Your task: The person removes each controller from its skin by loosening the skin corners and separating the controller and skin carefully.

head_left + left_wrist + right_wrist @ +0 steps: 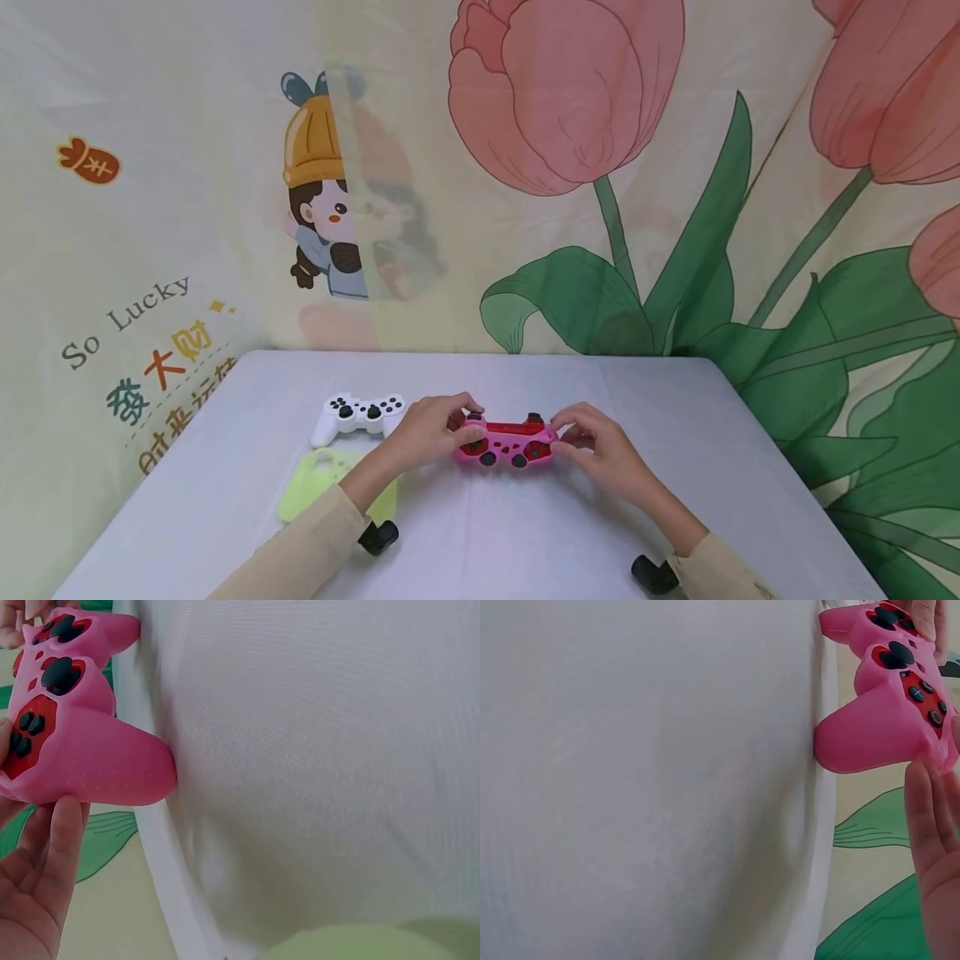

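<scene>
Left hand [431, 429] and right hand [602, 446] had fingers pinching opposite ends of the pink controller [505, 441], handles down, mid-bench [487, 542], probably to steady it evenly.

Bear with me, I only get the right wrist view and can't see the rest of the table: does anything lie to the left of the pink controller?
Observer: Yes, a white controller lies on the table, left of the pink controller.
Operator: Is it face up or face down?
Observer: Face up; the head view shows its two black sticks on top.
Operator: And anything nearer the person than that?
Observer: A flat green thing that looks like a cover, partly hidden by the left arm.
</scene>
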`<state>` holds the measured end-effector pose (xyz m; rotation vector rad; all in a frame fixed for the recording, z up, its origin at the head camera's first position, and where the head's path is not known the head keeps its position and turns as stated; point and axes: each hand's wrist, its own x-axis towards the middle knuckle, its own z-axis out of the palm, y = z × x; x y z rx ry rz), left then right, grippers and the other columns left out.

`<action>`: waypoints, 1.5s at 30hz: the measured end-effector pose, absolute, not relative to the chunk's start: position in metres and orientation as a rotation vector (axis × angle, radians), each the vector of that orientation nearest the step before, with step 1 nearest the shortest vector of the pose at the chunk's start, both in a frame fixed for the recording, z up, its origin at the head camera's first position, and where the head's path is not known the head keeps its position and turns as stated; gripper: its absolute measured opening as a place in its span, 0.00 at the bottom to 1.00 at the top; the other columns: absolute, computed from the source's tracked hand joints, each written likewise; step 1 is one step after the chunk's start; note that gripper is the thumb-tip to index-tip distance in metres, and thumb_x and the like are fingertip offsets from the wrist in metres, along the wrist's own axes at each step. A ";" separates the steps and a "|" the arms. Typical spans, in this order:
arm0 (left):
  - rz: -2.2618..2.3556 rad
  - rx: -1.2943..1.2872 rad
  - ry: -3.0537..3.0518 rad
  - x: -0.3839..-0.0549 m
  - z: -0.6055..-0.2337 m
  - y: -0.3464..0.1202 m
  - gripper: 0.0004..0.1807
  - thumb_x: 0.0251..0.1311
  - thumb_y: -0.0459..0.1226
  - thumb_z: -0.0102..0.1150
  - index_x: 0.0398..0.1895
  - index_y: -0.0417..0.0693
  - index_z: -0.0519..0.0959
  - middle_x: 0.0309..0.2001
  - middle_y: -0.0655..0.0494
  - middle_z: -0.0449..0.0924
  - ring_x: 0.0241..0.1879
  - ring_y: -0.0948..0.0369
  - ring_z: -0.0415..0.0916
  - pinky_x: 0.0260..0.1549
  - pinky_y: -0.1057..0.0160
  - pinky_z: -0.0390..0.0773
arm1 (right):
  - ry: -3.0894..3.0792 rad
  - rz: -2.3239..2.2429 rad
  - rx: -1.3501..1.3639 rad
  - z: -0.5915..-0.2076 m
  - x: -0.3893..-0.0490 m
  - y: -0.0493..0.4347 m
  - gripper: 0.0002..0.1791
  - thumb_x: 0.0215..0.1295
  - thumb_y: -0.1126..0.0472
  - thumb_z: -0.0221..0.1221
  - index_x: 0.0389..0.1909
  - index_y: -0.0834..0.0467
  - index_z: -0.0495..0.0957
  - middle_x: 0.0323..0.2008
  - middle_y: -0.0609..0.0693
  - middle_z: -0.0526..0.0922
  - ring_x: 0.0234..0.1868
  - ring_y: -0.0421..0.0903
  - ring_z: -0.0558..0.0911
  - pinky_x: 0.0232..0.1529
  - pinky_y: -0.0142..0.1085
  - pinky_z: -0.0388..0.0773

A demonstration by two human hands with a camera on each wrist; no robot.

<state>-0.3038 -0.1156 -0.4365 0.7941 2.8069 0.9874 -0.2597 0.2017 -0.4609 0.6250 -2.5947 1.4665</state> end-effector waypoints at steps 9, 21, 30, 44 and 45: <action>1.003 0.788 2.809 -0.302 -0.440 -0.115 0.22 0.68 0.53 0.70 0.59 0.55 0.84 0.35 0.66 0.84 0.37 0.65 0.79 0.42 0.56 0.78 | -2.588 1.447 0.594 -0.461 -0.260 0.195 0.17 0.63 0.64 0.75 0.50 0.49 0.83 0.48 0.46 0.83 0.45 0.47 0.87 0.47 0.34 0.87; 1.006 0.754 2.805 -0.295 -0.441 -0.114 0.19 0.68 0.52 0.70 0.58 0.60 0.84 0.35 0.68 0.83 0.38 0.66 0.79 0.42 0.58 0.79 | -2.625 1.497 0.512 -0.460 -0.253 0.190 0.16 0.65 0.62 0.75 0.50 0.49 0.82 0.48 0.46 0.83 0.47 0.52 0.87 0.48 0.37 0.87; 0.997 0.758 2.832 -0.294 -0.441 -0.115 0.19 0.67 0.51 0.71 0.58 0.61 0.83 0.36 0.67 0.84 0.39 0.65 0.80 0.44 0.57 0.79 | -2.639 1.508 0.545 -0.456 -0.254 0.191 0.12 0.70 0.59 0.71 0.51 0.52 0.82 0.49 0.49 0.84 0.47 0.52 0.86 0.48 0.36 0.87; 1.000 0.786 2.854 -0.288 -0.442 -0.114 0.18 0.67 0.49 0.72 0.58 0.61 0.83 0.37 0.68 0.85 0.40 0.66 0.81 0.45 0.55 0.77 | -2.869 1.739 0.206 -0.433 -0.257 0.188 0.17 0.75 0.53 0.65 0.54 0.61 0.81 0.42 0.52 0.83 0.37 0.49 0.86 0.45 0.39 0.87; 1.000 0.787 2.859 -0.287 -0.442 -0.114 0.18 0.67 0.49 0.72 0.57 0.61 0.83 0.37 0.68 0.85 0.41 0.66 0.81 0.45 0.55 0.77 | -2.881 1.787 0.206 -0.431 -0.258 0.189 0.18 0.75 0.53 0.65 0.54 0.62 0.80 0.42 0.53 0.83 0.38 0.50 0.86 0.45 0.40 0.87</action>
